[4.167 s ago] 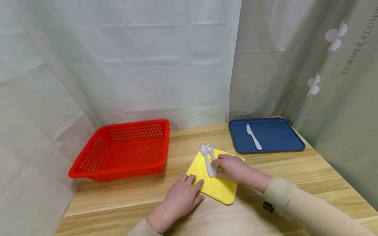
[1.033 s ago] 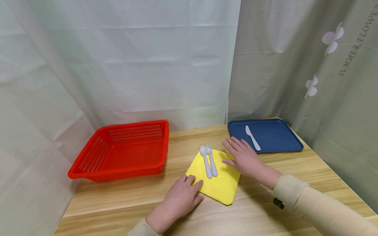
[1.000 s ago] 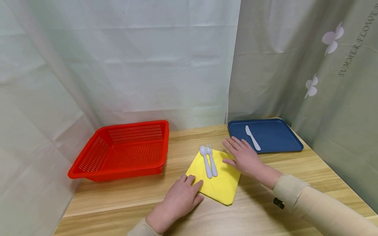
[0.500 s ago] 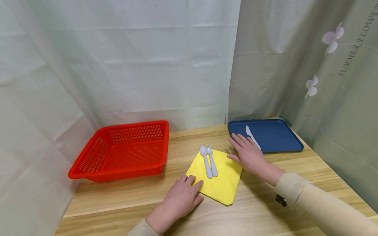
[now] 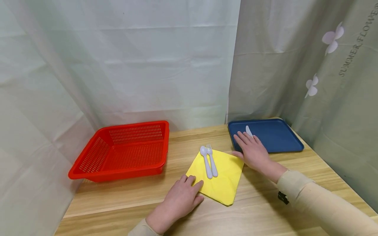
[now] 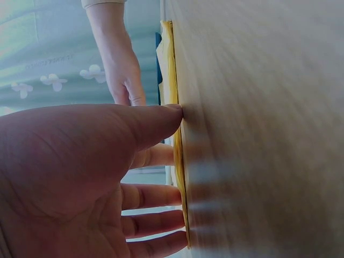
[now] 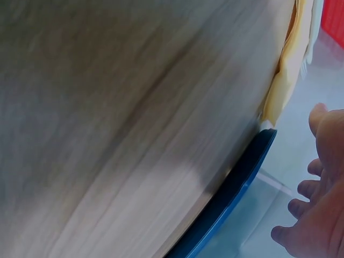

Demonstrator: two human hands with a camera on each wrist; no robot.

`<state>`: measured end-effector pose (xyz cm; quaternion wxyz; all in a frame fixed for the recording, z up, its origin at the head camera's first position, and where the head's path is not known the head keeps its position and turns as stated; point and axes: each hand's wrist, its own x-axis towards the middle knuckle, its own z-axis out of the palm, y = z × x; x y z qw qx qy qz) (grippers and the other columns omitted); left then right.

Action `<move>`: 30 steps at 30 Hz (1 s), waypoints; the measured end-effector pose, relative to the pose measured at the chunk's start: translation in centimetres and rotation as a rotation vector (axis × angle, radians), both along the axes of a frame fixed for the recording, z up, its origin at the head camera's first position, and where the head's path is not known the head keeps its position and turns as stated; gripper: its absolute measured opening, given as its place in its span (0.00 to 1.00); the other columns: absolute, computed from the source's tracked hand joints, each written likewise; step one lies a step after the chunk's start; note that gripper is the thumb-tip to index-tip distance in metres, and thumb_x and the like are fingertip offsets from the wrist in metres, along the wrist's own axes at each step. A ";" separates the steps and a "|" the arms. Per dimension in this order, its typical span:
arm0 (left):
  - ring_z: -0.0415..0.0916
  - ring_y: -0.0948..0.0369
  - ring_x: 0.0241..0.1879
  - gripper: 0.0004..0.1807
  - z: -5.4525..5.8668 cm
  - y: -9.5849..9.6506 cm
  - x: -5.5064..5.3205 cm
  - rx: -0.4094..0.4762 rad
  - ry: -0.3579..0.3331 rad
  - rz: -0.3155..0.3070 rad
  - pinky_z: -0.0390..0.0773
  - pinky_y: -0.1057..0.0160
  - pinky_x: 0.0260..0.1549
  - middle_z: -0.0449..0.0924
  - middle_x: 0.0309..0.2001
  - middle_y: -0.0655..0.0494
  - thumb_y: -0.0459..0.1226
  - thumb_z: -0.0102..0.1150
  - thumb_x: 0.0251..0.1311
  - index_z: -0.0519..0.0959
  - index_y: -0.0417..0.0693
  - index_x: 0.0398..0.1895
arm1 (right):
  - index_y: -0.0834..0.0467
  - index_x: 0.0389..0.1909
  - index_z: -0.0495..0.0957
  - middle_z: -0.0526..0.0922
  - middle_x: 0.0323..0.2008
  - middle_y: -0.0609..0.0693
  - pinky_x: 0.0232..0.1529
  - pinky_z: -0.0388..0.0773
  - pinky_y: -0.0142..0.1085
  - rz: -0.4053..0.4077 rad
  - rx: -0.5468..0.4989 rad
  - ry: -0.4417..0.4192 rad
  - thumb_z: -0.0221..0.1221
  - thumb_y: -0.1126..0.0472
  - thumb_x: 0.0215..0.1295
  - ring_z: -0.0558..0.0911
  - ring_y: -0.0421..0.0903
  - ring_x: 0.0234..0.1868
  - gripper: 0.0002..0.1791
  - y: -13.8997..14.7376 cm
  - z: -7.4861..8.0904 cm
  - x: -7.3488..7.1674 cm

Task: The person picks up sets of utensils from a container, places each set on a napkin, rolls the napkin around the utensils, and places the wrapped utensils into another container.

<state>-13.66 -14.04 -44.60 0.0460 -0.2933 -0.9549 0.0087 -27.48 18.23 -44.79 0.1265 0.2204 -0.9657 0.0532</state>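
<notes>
A yellow folded napkin [image 5: 225, 177] lies on the wooden table with a pale lilac spoon [image 5: 206, 164] and a matching fork [image 5: 212, 163] side by side on it. My left hand [image 5: 180, 198] rests at the napkin's lower left edge; in the left wrist view its fingertips [image 6: 161, 219] touch that edge. My right hand [image 5: 252, 151] is over the near left rim of the blue tray [image 5: 277, 132], fingers spread and nothing held. Below that hand lies a pale knife [image 5: 249, 130], its handle hidden. In the right wrist view, the fingers [image 7: 301, 207] are apart from the tray.
A red perforated basket [image 5: 121, 171] stands at the back left of the table [image 5: 118, 203]. Pale curtains [image 5: 165, 65] hang behind and at both sides. A small black clip [image 5: 283, 197] shows below the right sleeve [image 5: 313, 196].
My right hand has let go of the fork and moved right, away from the napkin, over the tray, covering the knife's handle. The left hand has stayed in place.
</notes>
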 end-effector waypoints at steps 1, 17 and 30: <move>0.76 0.49 0.52 0.26 0.0 0.0 0.0 0.001 0.001 -0.001 0.82 0.51 0.50 0.81 0.58 0.47 0.55 0.69 0.74 0.84 0.54 0.68 | 0.61 0.86 0.63 0.61 0.85 0.63 0.82 0.53 0.65 -0.007 0.000 -0.006 0.62 0.40 0.82 0.60 0.65 0.85 0.44 0.1 0.0 -0.1; 0.75 0.49 0.52 0.26 -0.1 -0.1 -0.1 0.000 0.010 -0.008 0.82 0.52 0.50 0.81 0.58 0.48 0.55 0.70 0.73 0.84 0.54 0.68 | 0.63 0.85 0.63 0.61 0.84 0.67 0.80 0.54 0.68 -0.054 0.008 -0.029 0.61 0.43 0.83 0.60 0.67 0.84 0.42 1.5 0.6 -0.7; 0.75 0.49 0.52 0.26 0.0 0.0 -0.1 0.005 -0.010 0.001 0.82 0.51 0.51 0.81 0.58 0.48 0.55 0.70 0.73 0.84 0.54 0.68 | 0.65 0.85 0.62 0.61 0.84 0.67 0.80 0.54 0.68 -0.078 0.000 -0.023 0.61 0.43 0.83 0.61 0.68 0.83 0.43 2.5 0.9 -1.5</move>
